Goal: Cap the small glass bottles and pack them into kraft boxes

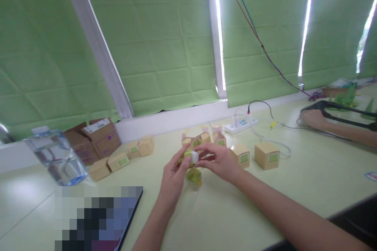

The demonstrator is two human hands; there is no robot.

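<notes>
My left hand [173,174] is closed around the green part of a small green-and-white object [194,157]; its exact kind cannot be made out. From the other side, the thumb and fingers of my right hand [219,161] pinch the white end of it. Just below my hands, a small clear container [193,182] with green and yellow contents stands on the table. Small tan cardboard boxes with open flaps [203,137] are right behind my fingers, partly hidden. Beside my right wrist is a closed tan box [240,156] with a green label.
Another tan box [266,156] sits further right, near a white power strip [241,125] with cables. Several small boxes [118,160], a brown carton [101,137] and a water bottle [59,157] occupy the left. A pixelated dark-edged panel [138,198] lies front left. Another person's hand [313,119] grips a black frame.
</notes>
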